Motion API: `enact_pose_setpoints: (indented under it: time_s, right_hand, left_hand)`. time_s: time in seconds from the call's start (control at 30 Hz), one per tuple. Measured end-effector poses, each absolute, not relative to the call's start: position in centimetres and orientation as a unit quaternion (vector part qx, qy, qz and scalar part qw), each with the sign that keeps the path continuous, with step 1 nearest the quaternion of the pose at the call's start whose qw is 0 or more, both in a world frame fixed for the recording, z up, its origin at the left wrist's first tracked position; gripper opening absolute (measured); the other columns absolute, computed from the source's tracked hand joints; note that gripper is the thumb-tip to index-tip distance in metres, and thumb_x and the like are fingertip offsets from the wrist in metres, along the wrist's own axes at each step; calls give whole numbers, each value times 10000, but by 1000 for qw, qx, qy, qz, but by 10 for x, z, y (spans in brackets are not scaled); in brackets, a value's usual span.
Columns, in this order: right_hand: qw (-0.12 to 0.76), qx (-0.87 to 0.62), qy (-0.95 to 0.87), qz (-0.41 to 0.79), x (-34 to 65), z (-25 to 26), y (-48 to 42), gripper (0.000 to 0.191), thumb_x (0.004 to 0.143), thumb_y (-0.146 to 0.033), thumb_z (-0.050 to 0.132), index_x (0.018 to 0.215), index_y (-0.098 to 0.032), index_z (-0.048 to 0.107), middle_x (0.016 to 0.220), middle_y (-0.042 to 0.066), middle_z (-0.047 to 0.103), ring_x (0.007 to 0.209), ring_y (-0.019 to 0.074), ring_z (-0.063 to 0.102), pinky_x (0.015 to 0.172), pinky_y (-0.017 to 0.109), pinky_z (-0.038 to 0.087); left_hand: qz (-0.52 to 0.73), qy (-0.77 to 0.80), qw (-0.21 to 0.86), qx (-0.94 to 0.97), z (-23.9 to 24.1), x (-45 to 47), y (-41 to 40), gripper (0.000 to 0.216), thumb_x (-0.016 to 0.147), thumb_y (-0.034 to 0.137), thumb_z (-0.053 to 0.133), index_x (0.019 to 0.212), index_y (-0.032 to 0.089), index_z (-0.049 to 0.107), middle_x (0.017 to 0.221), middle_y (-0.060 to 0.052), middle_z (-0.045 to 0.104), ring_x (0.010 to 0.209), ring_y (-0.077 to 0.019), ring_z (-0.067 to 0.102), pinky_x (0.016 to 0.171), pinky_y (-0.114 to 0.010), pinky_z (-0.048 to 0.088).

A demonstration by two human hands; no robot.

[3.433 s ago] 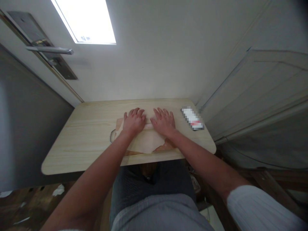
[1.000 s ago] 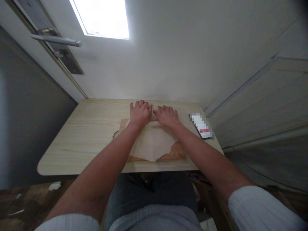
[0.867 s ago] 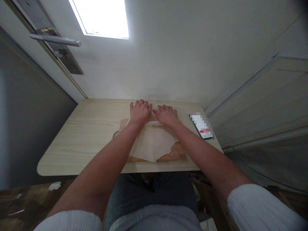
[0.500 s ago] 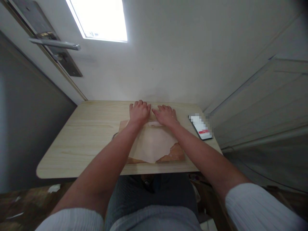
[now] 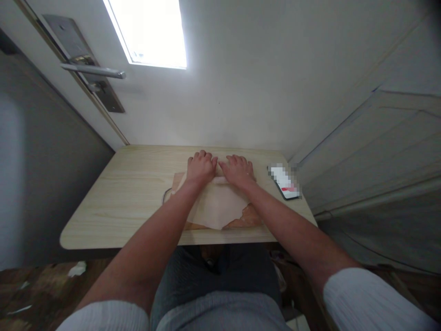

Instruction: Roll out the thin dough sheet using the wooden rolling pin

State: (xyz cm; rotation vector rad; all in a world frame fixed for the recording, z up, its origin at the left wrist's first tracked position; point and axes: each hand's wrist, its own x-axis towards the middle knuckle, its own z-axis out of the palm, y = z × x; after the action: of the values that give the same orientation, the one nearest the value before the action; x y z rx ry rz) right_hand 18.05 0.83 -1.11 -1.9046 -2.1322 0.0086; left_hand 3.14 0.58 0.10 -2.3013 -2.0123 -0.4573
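room: white wall [image 5: 241,92], door handle [image 5: 93,70] upper left, bright pane above it
surface: light wood worktop [image 5: 131,193], person seated at its near edge
sheet: pale thin sheet [image 5: 217,207] lies on a brown board [image 5: 253,215] mid-worktop. Its near tip points at the person, and its far edge looks folded or rolled into a ridge.
left hand: left hand [image 5: 201,168] palm down on the far ridge of the sheet, fingers bent over it. Can't tell if they pinch it or only press.
right hand: right hand [image 5: 237,170] just beside the left, almost touching. Same pose on the same ridge, and its grip is hidden too.
other: phone [image 5: 284,181] lies right of the board, apart from both hands.
step: my read is that both hands are working the far edge, either pressing the fold or rolling it.
next move calls for: even pressure from both hands so the ridge stays straight, and the board held steady. The sheet looks thin and the board shows past a ragged edge near the right forearm, so I'd go gently.
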Motion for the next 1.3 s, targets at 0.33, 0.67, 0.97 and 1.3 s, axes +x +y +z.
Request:
enact_pose_setpoints:
  time_s: [0.33, 0.67, 0.97, 1.3]
  right_hand:
    - [151, -663, -733, -15, 183, -19, -26, 557, 1004, -522, 326, 1437, -210, 482, 1494, 121, 479, 1367, 317, 387, 1113, 560, 234]
    - [166, -649, -740, -55, 187, -24, -71, 523, 1018, -485, 310, 1398, -196, 526, 1457, 127, 521, 1350, 320, 410, 1117, 568, 202]
    - [198, -597, -775, -65, 204, -38, -160, 584, 1024, -470, 330, 1489, -125, 403, 1518, 156, 441, 1400, 319, 366, 1162, 559, 156]
    - [215, -586, -778, -69, 208, -42, -167, 572, 1026, -447, 337, 1493, -122, 398, 1522, 158, 434, 1425, 300, 339, 1164, 560, 165]
  left_hand:
    - [-145, -649, 12, -747, -2, 33, -30, 428, 999, 383, 276, 1225, 220, 601, 1293, -130, 593, 1191, -284, 517, 1001, -483, 388]
    - [-162, -645, 22, -746, -8, 37, -69, 477, 989, 385, 274, 1366, 250, 533, 1508, -97, 474, 1370, -307, 404, 1115, -598, 282]
    - [-175, -618, 12, -767, -16, 38, -155, 528, 1021, 450, 204, 1483, 294, 408, 1545, -36, 442, 1459, -239, 317, 1190, -547, 193]
    - [-199, -626, 25, -754, -27, 40, -163, 543, 1022, 458, 238, 1516, 266, 352, 1557, -45, 422, 1469, -234, 305, 1215, -551, 113]
